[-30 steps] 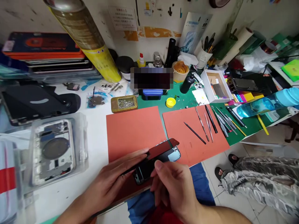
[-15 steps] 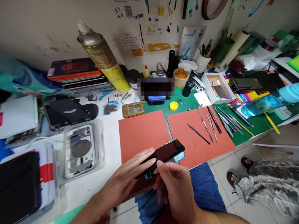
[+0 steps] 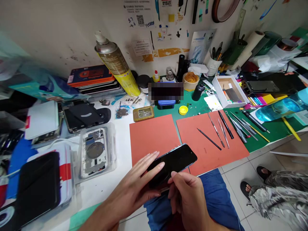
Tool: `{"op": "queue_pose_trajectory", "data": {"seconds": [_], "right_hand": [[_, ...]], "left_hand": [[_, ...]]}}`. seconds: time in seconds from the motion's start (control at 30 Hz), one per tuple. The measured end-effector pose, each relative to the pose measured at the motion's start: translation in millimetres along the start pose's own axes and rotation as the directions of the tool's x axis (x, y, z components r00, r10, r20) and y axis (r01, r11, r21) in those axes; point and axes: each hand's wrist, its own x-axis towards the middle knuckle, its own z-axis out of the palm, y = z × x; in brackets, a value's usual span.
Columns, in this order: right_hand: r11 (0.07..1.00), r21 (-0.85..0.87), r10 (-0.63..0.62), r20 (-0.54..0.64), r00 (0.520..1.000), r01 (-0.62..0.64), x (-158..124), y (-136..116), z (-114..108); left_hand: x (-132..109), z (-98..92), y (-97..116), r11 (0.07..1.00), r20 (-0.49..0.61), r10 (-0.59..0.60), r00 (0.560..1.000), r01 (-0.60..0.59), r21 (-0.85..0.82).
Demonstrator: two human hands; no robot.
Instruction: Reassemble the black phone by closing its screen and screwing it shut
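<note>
A smartphone (image 3: pixel 176 161) with a dark screen lies tilted at the front of the red-brown mats. My left hand (image 3: pixel 137 179) grips its left end, fingers across the glass and thumb along the lower edge. Close to the phone's near long edge is my right hand (image 3: pixel 189 192), thumb and index finger pinched together. Whatever is between those fingertips, if anything, is too small to make out. Right of the phone, a thin black stick (image 3: pixel 209 139) and slim metal tweezers (image 3: pixel 223 132) rest on the right mat (image 3: pixel 216 157).
A small tin of screws (image 3: pixel 143 114) stands behind the left mat (image 3: pixel 154 131). An opened phone housing (image 3: pixel 94 152) lies in a clear tray at left. A spray can (image 3: pixel 117 65) leans near the wall. Several tools and a blue water bottle (image 3: pixel 279 109) are at right. A person's sandalled foot (image 3: pixel 246 189) shows on the floor.
The phone's screen, previously askew with inner parts exposed at its right and lower edges, now covers the body. Both hands remain at the phone. The camera has turned slightly left.
</note>
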Motion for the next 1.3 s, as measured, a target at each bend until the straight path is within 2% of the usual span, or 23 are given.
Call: {"op": "queue_pose_trajectory", "data": {"seconds": [0.13, 0.43, 0.77, 1.0, 1.07, 1.1, 1.17, 1.2, 1.3], "right_hand": [[1.000, -0.006, 0.003, -0.018, 1.000, -0.003, 4, 6, -5], [0.997, -0.065, -0.048, -0.015, 0.999, 0.047, 13, 21, -17], [0.999, -0.050, 0.019, -0.001, 1.000, -0.019, 15, 21, -22], [0.994, -0.073, 0.078, 0.027, 0.997, -0.076, 14, 23, -28], [0.994, -0.107, 0.017, -0.006, 1.000, -0.018, 12, 25, -38], [0.989, -0.140, -0.052, -0.047, 0.998, 0.045, 12, 26, -45], [0.942, -0.253, -0.263, -0.145, 0.954, 0.221, 13, 24, -60], [0.888, -0.329, -0.390, -0.176, 0.904, 0.320, 15, 21, -68], [0.627, -0.537, -0.726, -0.141, 0.673, 0.564, 22, 9, -83]], "left_hand": [[4, -7.3, 13, 0.992, 0.016, -0.120, 0.993, 0.121, -0.026], [4, -5.7, 32, 0.961, 0.014, -0.248, 0.969, 0.247, -0.124], [1, 2.2, 36, 0.973, -0.061, -0.231, 0.971, 0.229, -0.026], [0, 9.9, 33, 0.983, -0.129, -0.171, 0.977, 0.178, 0.043], [0, 11.6, 33, 0.986, -0.138, -0.152, 0.979, 0.161, 0.053], [0, 12.5, 33, 0.987, -0.144, -0.143, 0.979, 0.152, 0.056], [1, 14.2, 34, 0.988, -0.156, -0.128, 0.979, 0.140, 0.069], [1, 15.1, 34, 0.987, -0.162, -0.124, 0.979, 0.138, 0.077], [1, 17.2, 34, 0.986, -0.177, -0.115, 0.977, 0.134, 0.097]]}}
